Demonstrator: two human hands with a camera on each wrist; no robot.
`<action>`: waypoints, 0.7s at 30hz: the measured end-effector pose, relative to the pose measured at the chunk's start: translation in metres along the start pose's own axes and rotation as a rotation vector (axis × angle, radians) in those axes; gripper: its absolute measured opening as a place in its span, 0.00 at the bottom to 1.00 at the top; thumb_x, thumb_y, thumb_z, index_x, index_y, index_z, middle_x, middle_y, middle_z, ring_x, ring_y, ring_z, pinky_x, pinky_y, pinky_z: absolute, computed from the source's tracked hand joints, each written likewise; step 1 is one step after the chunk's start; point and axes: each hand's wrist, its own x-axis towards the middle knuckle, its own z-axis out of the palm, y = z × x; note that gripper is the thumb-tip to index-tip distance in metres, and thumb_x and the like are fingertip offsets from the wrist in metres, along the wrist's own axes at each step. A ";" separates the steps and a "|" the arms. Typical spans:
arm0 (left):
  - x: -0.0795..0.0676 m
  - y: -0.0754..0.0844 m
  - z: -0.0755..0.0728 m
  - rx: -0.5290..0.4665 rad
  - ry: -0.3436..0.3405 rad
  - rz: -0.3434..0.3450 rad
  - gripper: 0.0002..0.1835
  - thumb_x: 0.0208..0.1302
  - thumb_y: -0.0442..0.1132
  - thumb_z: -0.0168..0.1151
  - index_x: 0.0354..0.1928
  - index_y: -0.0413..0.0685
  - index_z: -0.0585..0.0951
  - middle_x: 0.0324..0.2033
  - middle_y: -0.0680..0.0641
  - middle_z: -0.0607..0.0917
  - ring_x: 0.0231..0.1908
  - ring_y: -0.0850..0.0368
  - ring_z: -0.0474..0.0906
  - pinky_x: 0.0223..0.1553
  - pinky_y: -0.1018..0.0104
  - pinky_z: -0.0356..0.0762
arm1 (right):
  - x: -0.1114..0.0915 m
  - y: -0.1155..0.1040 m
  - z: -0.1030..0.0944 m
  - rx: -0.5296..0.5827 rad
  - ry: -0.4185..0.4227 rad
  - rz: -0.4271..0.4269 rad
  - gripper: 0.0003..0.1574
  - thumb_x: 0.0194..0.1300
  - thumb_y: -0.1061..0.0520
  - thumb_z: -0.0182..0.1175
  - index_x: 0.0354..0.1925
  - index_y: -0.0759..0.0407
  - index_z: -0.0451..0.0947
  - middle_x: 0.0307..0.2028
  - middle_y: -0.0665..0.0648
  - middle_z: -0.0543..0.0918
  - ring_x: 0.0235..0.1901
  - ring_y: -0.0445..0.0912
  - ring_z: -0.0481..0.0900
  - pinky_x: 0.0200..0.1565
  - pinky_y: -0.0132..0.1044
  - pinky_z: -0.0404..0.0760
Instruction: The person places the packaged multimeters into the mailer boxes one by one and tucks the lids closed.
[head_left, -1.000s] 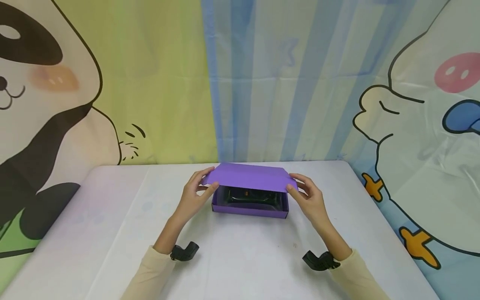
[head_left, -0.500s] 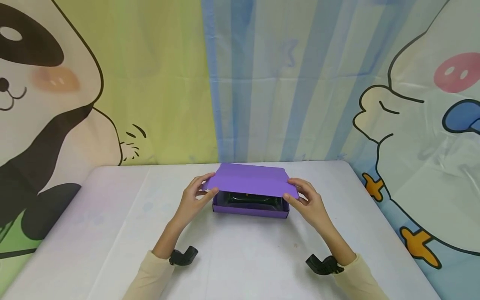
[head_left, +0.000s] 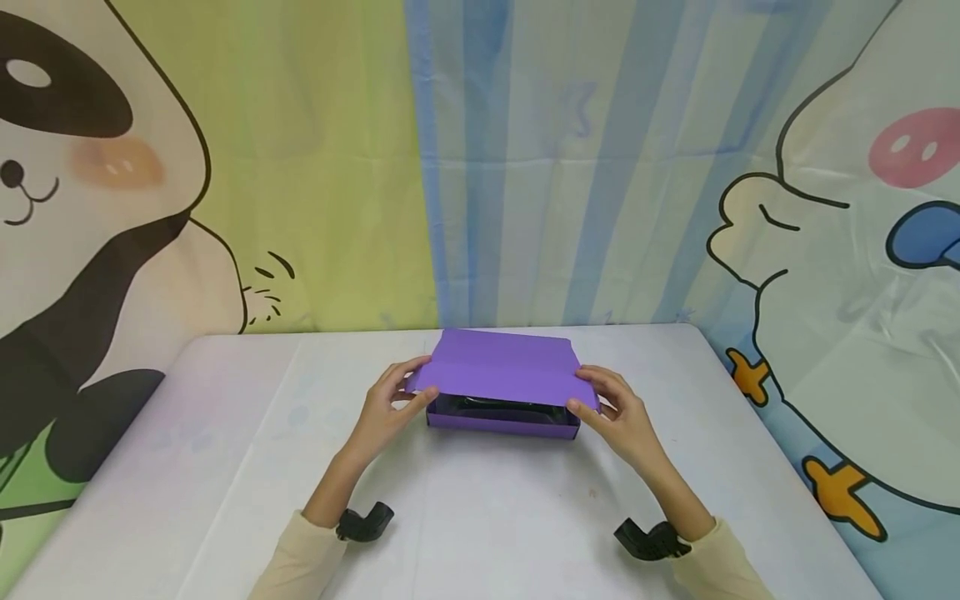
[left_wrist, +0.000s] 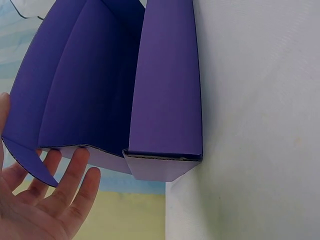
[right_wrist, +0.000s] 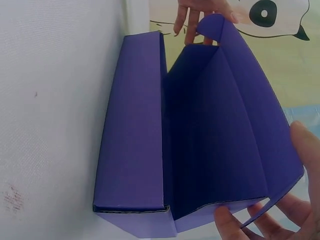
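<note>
A purple cardboard box (head_left: 502,427) stands on the table, its hinged lid (head_left: 498,367) tilted forward over it with a gap at the front. Through that gap shows a dark, shiny thing (head_left: 498,408), mostly hidden. My left hand (head_left: 382,412) grips the lid's left front corner, thumb on the near side and fingers at the side edge. At the opposite corner my right hand (head_left: 624,417) holds the lid the same way. Both wrist views show the lid's folded front strip, with a rounded side tab (left_wrist: 32,162) by the left fingers; the inside looks dark there.
The box sits toward the back of a white-covered table (head_left: 495,508). Behind it hangs a curtain (head_left: 517,167) with yellow and blue-striped panels and cartoon animals. A black camera mount (head_left: 365,522) is on the left wrist, another (head_left: 651,540) on the right.
Both hands have lowered the lid's front edge toward the box, so the gap is narrower and the dark thing inside is more covered. The box has stayed in place.
</note>
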 end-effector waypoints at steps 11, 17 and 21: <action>-0.004 -0.005 0.000 -0.007 -0.018 0.024 0.26 0.60 0.36 0.63 0.61 0.41 0.70 0.51 0.40 0.76 0.46 0.49 0.77 0.46 0.66 0.79 | -0.004 0.005 0.003 0.000 0.003 -0.026 0.28 0.59 0.57 0.64 0.58 0.58 0.71 0.63 0.58 0.65 0.59 0.56 0.69 0.50 0.17 0.71; -0.006 -0.010 0.001 0.013 -0.012 0.032 0.27 0.59 0.36 0.64 0.60 0.41 0.71 0.51 0.41 0.76 0.46 0.52 0.75 0.49 0.64 0.77 | -0.007 0.008 0.004 -0.006 -0.003 -0.055 0.27 0.59 0.58 0.63 0.57 0.58 0.72 0.64 0.58 0.65 0.60 0.56 0.68 0.51 0.17 0.70; -0.008 -0.013 0.002 0.046 -0.008 0.031 0.27 0.58 0.37 0.65 0.60 0.40 0.71 0.51 0.42 0.77 0.47 0.57 0.73 0.50 0.60 0.76 | -0.009 0.009 0.005 0.006 -0.006 -0.058 0.27 0.59 0.59 0.64 0.57 0.58 0.72 0.64 0.58 0.64 0.61 0.55 0.67 0.52 0.17 0.69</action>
